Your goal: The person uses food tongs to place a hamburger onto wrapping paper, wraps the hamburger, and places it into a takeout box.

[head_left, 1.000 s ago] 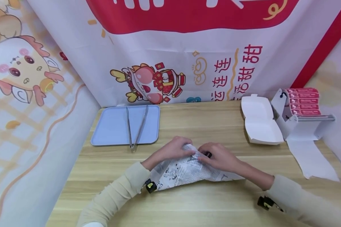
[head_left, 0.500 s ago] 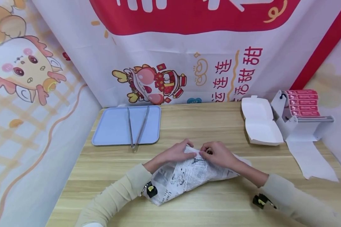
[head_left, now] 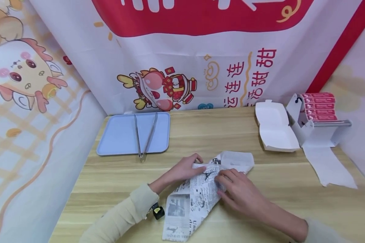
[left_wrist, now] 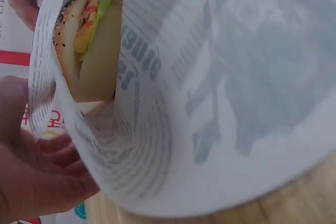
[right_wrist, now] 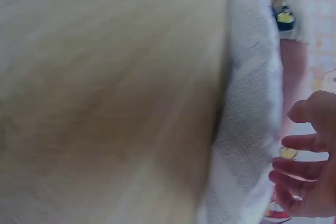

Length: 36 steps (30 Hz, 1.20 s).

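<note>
A sheet of newsprint paper (head_left: 200,199) is held between the two hands, folded over and slanting toward the wearer. Its upper edge is pinched by the left hand (head_left: 185,167), with the thumb laid on the near face. By the right hand (head_left: 241,190) nothing is clasped; the paper is only touched by its spread, slightly bent fingers. Inside the fold, just beside the left hand, a seeded bun (left_wrist: 89,45) with a green leaf and red-streaked filling is seen; from above it is hidden. Beyond the left hand, metal tongs (head_left: 138,135) are rested across a blue tray (head_left: 115,135). Beyond the right hand and farther right, an unfolded white box (head_left: 276,133) is placed beside a label dispenser (head_left: 320,133).
</note>
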Motion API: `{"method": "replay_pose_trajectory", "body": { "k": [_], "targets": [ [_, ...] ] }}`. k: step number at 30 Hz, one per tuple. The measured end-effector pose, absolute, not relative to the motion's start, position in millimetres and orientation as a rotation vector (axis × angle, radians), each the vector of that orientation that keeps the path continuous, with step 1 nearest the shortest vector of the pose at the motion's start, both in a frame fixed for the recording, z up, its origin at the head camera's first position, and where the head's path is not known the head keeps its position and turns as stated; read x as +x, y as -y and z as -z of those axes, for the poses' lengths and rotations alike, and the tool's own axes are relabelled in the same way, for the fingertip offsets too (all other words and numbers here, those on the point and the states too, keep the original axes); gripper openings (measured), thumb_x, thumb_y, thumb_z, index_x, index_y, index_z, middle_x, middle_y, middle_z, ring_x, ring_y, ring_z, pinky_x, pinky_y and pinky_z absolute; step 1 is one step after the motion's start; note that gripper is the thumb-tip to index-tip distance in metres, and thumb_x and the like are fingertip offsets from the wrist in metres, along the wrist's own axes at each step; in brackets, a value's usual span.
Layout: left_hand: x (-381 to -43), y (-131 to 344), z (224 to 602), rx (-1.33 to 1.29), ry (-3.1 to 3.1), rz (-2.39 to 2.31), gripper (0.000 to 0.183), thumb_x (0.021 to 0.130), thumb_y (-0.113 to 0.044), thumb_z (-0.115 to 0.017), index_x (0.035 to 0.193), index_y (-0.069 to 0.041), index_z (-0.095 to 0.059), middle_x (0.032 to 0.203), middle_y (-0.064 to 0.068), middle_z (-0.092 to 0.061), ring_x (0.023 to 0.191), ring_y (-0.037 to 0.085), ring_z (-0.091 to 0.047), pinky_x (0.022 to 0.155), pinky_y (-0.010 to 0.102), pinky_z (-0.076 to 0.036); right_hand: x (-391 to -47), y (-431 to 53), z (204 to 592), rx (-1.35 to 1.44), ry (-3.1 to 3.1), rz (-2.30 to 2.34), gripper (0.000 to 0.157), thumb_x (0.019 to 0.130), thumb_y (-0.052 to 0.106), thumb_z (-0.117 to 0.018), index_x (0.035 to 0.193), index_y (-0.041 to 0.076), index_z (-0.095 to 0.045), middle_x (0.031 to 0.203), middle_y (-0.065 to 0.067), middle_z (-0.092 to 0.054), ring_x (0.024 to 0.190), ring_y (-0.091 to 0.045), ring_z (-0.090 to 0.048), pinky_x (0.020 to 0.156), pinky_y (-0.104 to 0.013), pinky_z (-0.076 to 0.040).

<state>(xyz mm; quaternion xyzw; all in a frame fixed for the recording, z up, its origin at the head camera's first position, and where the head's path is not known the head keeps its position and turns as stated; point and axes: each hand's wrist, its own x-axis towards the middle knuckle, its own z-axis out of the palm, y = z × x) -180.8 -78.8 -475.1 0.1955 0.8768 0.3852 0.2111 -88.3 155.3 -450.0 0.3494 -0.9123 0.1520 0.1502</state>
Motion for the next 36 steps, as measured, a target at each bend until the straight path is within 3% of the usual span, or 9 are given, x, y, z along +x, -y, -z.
{"method": "replay_pose_trajectory", "body": {
  "k": [3, 11, 19, 23, 30, 32, 36],
  "targets": [
    [-179, 82, 469, 0.662, -2.518, -0.986, 0.029, 0.096, -0.034, -0.062, 0.116, -0.013, -0.063, 0.104, 0.006, -0.072, 0.089, 0.015, -0.067, 0.079, 0.028, -0.054, -91, -154, 458, 0.972, 2.697, -0.433, 0.040, 0.087, 0.031, -0.076, 0.122, 0.015, -0.066, 0.127, -0.007, -0.064, 0.118, -0.025, -0.059, 0.093, -0.046, -0.052],
    [-185, 79, 462, 0.820, -2.569, -0.995, 0.016, 0.098, -0.027, -0.060, 0.108, -0.016, -0.066, 0.102, -0.001, -0.070, 0.092, 0.011, -0.064, 0.082, 0.025, -0.053, -107, -159, 464, 1.082, 2.718, -0.526, 0.052, 0.088, 0.026, -0.074, 0.137, 0.018, -0.059, 0.147, -0.012, -0.053, 0.134, -0.031, -0.051, 0.105, -0.054, -0.047],
    [-203, 66, 466, 0.807, -2.444, -1.141, 0.010, 0.098, -0.021, -0.059, 0.096, -0.016, -0.069, 0.085, -0.004, -0.068, 0.077, 0.005, -0.060, 0.072, 0.021, -0.051, -111, -156, 462, 1.147, 2.754, -0.485, 0.053, 0.090, 0.027, -0.069, 0.140, 0.021, -0.056, 0.151, -0.008, -0.049, 0.141, -0.029, -0.045, 0.107, -0.058, -0.043],
    [-202, 63, 466, 0.703, -2.370, -1.206, 0.010, 0.098, -0.017, -0.060, 0.100, -0.012, -0.068, 0.088, -0.001, -0.067, 0.080, 0.007, -0.060, 0.076, 0.023, -0.050, -109, -153, 463, 1.174, 2.752, -0.463, 0.054, 0.091, 0.031, -0.067, 0.142, 0.021, -0.055, 0.152, -0.009, -0.048, 0.142, -0.029, -0.044, 0.108, -0.058, -0.041],
    [-200, 69, 472, 0.560, -2.375, -1.204, 0.020, 0.099, -0.024, -0.060, 0.114, -0.012, -0.065, 0.104, 0.005, -0.069, 0.096, 0.015, -0.064, 0.088, 0.033, -0.053, -106, -148, 462, 1.169, 2.801, -0.409, 0.059, 0.095, 0.054, -0.059, 0.146, 0.026, -0.050, 0.155, -0.006, -0.046, 0.146, -0.028, -0.039, 0.111, -0.060, -0.037],
    [-200, 75, 473, 0.560, -2.371, -1.148, 0.023, 0.100, -0.026, -0.057, 0.116, -0.011, -0.065, 0.104, 0.005, -0.069, 0.092, 0.014, -0.064, 0.084, 0.031, -0.053, -106, -147, 462, 1.174, 2.816, -0.394, 0.058, 0.095, 0.056, -0.057, 0.146, 0.028, -0.050, 0.155, -0.005, -0.046, 0.146, -0.028, -0.039, 0.110, -0.061, -0.038],
    [-201, 90, 476, 0.561, -2.206, -1.128, 0.026, 0.104, -0.020, -0.049, 0.120, -0.007, -0.065, 0.091, 0.005, -0.069, 0.068, 0.011, -0.059, 0.062, 0.024, -0.050, -106, -148, 462, 1.179, 2.826, -0.379, 0.055, 0.096, 0.055, -0.057, 0.144, 0.028, -0.053, 0.154, -0.006, -0.046, 0.146, -0.029, -0.038, 0.110, -0.061, -0.037]
  ]
}}
